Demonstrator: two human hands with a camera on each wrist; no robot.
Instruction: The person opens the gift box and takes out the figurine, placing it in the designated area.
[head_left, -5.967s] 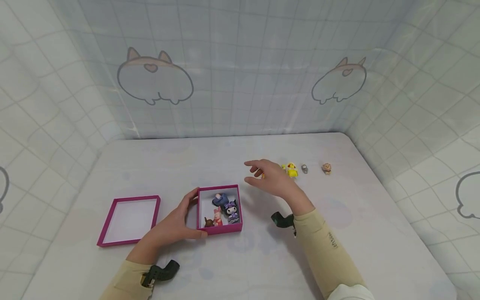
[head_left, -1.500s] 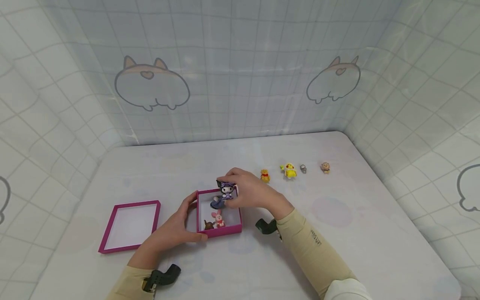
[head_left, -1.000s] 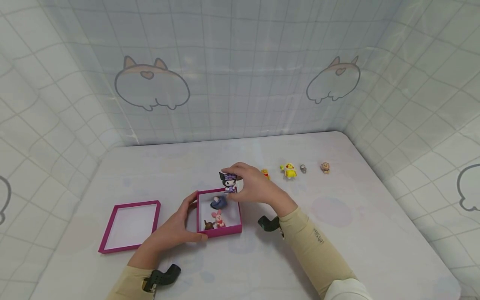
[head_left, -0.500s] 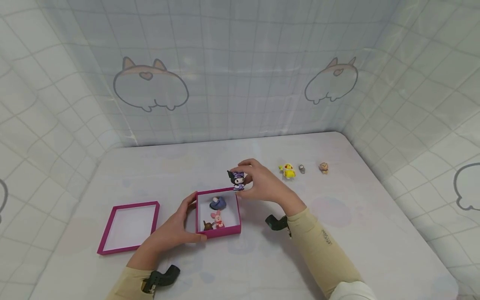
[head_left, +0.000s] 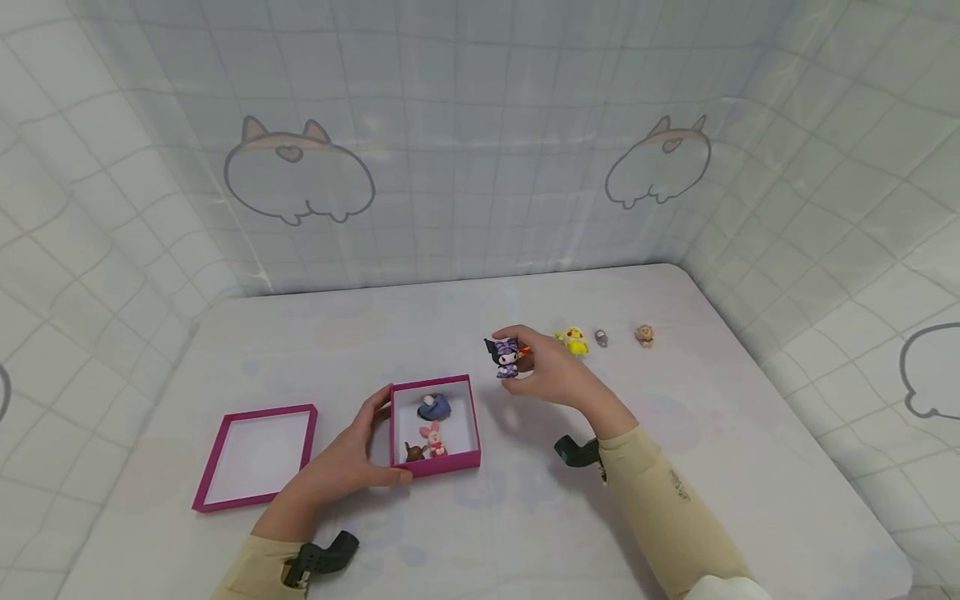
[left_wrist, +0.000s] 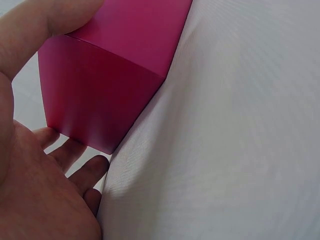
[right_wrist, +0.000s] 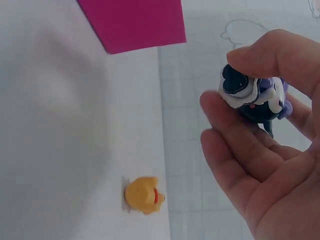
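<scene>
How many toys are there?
8: blue one, pink one, brown one in the box; purple one in the right hand; orange one, yellow one, grey one, tan one on the table. Others may hide.

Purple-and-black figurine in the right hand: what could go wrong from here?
The right hand holds the purple-and-black figurine pinched above the table, so it might slip and drop. The yellow-orange bear figure is mostly hidden behind that hand in the head view, so it could get bumped.
</scene>
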